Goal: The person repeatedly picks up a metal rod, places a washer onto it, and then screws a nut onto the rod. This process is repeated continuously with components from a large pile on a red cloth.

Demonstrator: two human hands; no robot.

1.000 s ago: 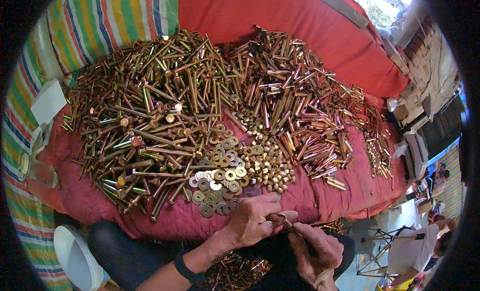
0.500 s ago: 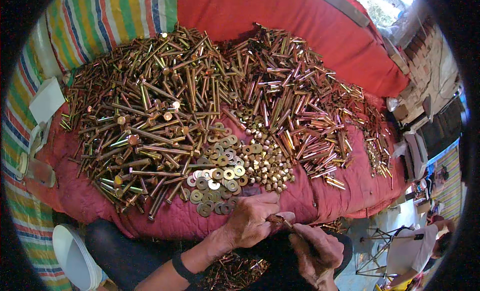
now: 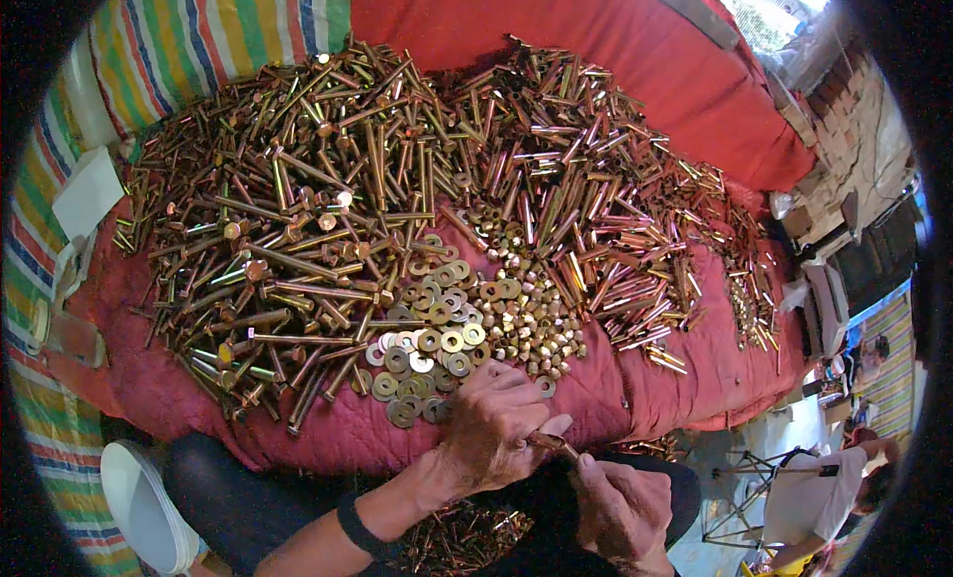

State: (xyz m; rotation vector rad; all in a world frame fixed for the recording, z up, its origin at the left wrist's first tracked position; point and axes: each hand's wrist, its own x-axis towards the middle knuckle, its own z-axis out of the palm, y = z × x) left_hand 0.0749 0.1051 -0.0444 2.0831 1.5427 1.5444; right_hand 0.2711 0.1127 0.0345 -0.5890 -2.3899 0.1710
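My left hand (image 3: 496, 425), a dark band at its wrist, is closed around a copper-coloured bolt (image 3: 554, 444) just off the cushion's front edge. Much of the bolt is hidden by the fingers. My right hand (image 3: 627, 509) pinches the bolt's other end from the right. Flat washers (image 3: 429, 340) lie in a loose heap just beyond my left hand, with small brass-coloured cone nuts (image 3: 531, 324) beside them. Long hex bolts (image 3: 298, 259) are piled to the left. Thin metal sleeves (image 3: 625, 249) make up the heap on the right.
All the heaps lie on a red padded cushion (image 3: 606, 398). More metal pieces (image 3: 467, 539) sit low between my legs. White stacked bowls (image 3: 149, 507) stand at lower left, near a clear jar (image 3: 74, 339). Another person (image 3: 819, 493) sits far right beside a folding frame.
My left hand has shifted slightly left, and a washer beyond its fingers has come into view. My right hand has turned a little, and more of the bolt shows between the hands.
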